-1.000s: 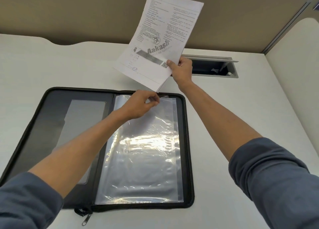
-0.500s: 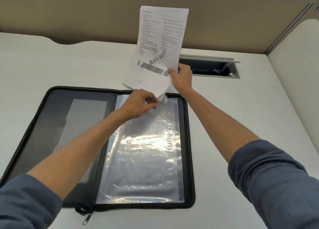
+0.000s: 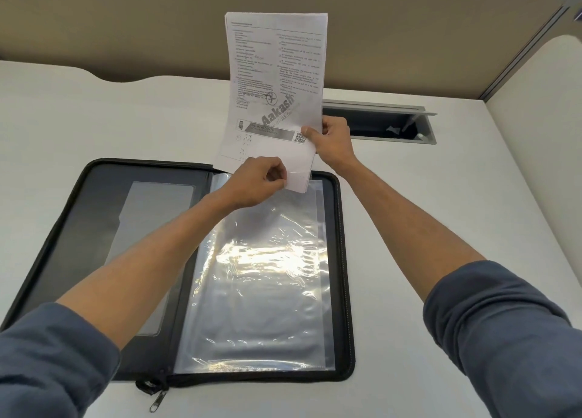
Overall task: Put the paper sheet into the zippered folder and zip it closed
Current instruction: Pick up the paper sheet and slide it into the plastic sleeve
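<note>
R hand [image 3: 330, 142] pinches the paper sheet [image 3: 275, 80] at its lower right edge, thumb on the printed face, fingers behind. L hand [image 3: 256, 183] nips the top edge of the clear plastic sleeve [image 3: 261, 276] btwn thumb & fingertips, just at the sheet's bottom edge. Sheet stands near upright, bottom corner touching the sleeve mouth; can't tell if it's inside. Zippered folder [image 3: 104, 197] lies open flat on the white desk [image 3: 409, 228], zip pull [image 3: 158, 400] hanging off the near edge. Open cable tray [image 3: 393, 124] w/ grey rim sits behind the R hand.
</note>
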Demonstrator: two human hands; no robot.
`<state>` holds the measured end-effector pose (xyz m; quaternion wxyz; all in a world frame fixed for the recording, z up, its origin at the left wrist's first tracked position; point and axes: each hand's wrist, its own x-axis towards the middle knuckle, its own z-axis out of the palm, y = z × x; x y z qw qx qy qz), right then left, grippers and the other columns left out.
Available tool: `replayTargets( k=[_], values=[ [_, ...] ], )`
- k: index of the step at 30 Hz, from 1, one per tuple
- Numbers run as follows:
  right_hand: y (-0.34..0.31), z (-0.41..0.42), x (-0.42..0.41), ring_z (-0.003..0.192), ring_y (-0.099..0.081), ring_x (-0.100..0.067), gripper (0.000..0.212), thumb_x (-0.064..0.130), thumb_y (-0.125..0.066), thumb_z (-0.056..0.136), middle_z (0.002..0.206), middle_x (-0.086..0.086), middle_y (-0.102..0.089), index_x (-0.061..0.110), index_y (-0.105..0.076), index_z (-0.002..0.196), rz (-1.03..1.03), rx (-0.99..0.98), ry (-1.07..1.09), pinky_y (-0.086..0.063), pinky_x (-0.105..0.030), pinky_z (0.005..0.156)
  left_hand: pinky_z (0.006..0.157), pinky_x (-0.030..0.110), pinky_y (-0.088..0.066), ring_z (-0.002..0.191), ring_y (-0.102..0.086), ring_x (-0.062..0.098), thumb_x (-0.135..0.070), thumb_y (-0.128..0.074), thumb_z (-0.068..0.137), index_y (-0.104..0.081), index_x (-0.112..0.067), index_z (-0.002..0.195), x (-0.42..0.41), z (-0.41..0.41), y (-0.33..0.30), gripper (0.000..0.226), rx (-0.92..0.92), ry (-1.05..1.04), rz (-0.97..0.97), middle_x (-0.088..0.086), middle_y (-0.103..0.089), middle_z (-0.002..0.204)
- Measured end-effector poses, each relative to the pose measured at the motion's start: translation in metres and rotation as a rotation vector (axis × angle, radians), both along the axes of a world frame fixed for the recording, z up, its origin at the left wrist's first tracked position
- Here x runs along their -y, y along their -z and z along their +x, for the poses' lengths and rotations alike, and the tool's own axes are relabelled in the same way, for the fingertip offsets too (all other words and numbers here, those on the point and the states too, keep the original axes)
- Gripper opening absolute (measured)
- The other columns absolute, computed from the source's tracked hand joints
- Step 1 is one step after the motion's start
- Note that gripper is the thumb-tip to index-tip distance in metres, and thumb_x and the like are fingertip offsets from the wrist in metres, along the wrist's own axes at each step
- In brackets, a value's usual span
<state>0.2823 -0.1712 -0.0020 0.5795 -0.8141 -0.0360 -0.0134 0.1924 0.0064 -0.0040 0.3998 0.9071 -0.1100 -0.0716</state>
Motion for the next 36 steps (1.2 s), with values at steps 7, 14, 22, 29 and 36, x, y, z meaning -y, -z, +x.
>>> replayTargets(
  k=[7,14,22,29,36],
  values=[
    [-0.004,-0.002,0.010,0.087,-0.071,-0.026,0.026,0.009,-0.067,0.089,0.107,-0.014,-0.072,-0.001,-0.067,0.113,0.063,-0.052,-0.042,-0.061,-0.031,0.068,0.094,0.040,-0.034,0.096,-0.055,0.025,-0.030,-0.053,0.077,-0.067,-0.016,0.093,-0.038,0.011,0.004,0.026,0.081,-0.041,0.520,0.002,-0.065,0.095],
    [-0.005,-0.002,0.013,0.090,-0.072,-0.025,0.027,0.009,-0.067,0.090,0.110,-0.015,-0.071,-0.001,-0.066,0.114,0.069,-0.090,-0.096,-0.061,-0.032,0.070,0.091,0.038,-0.032,0.096,-0.057,0.023,-0.012,-0.054,0.088,-0.067,-0.017,0.090,-0.071,0.015,0.012,0.015,0.043,-0.100,0.439,-0.003,-0.064,0.094],
    [-0.009,0.004,0.010,0.091,-0.072,-0.028,0.024,0.006,-0.066,0.089,0.105,-0.016,-0.072,-0.002,-0.067,0.112,0.070,-0.131,-0.123,-0.061,-0.042,0.075,0.087,0.034,-0.035,0.070,-0.052,0.008,-0.011,-0.049,0.093,-0.061,-0.019,0.095,-0.083,0.018,0.010,0.015,0.058,-0.053,0.380,-0.005,-0.064,0.087],
    [-0.015,0.006,0.013,0.088,-0.071,-0.021,0.026,0.006,-0.066,0.090,0.109,-0.011,-0.070,-0.001,-0.065,0.114,0.007,-0.196,-0.167,-0.061,-0.028,0.068,0.092,0.034,-0.036,0.090,-0.058,0.020,-0.012,-0.051,0.082,-0.061,-0.024,0.090,-0.088,0.022,0.005,0.017,-0.077,-0.010,0.416,-0.004,-0.066,0.091],
    [-0.013,0.004,0.015,0.088,-0.070,-0.020,0.026,0.005,-0.065,0.090,0.110,-0.010,-0.069,-0.002,-0.064,0.115,0.007,-0.241,-0.193,-0.059,-0.023,0.064,0.092,0.035,-0.019,0.094,-0.052,0.018,-0.019,-0.053,0.090,-0.062,-0.025,0.089,-0.096,0.026,0.011,0.011,-0.127,-0.100,0.462,-0.008,-0.064,0.092]
  ],
)
